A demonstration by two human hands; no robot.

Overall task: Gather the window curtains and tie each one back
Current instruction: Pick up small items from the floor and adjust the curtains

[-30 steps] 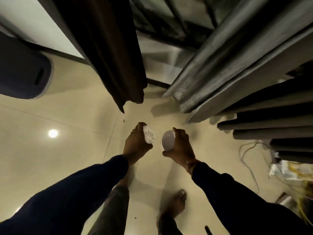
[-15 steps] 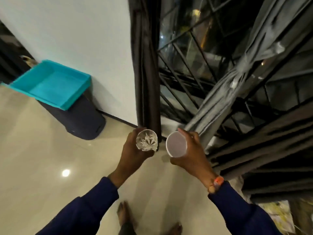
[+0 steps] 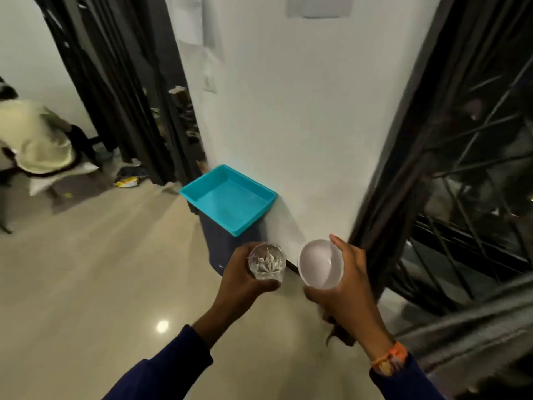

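Left hand: your left hand point(image 3: 240, 280) has its fingers curled round a clear cut glass point(image 3: 267, 265); you hold it upright, and its star-cut bottom shows through the open mouth.
Right hand: your right hand point(image 3: 350, 287) grips a white cup point(image 3: 320, 263); the thumb lies over its far rim and the fingers wrap its lower side. The mouth is tilted toward you. You cannot tell whether something is inside.
Between the hands: the glass and the cup are just beside each other, not touching.
Wrist: an orange band point(image 3: 391, 356) sits on your right wrist, at the edge of the dark blue sleeve point(image 3: 403, 382).
Dark curtain: this curtain point(image 3: 403, 157) hangs straight down along the right edge of the white wall point(image 3: 302, 125), just behind your right hand. Neither hand touches it.
Grey curtain: a second curtain point(image 3: 473, 321) crosses the lower right corner as a gathered band of folds, near your right forearm.
Window: the window grille point(image 3: 476, 180) with dark bars is behind both curtains.
Tray: a turquoise tray point(image 3: 271, 194) rests on a dark blue bin point(image 3: 219, 241) against the foot of the wall, just beyond the glass.
Floor: the glossy beige floor point(image 3: 86, 284) shows a lamp reflection to the left of your left forearm.
Far left: another person in a pale shirt point(image 3: 34, 140) is at the left edge, blurred.
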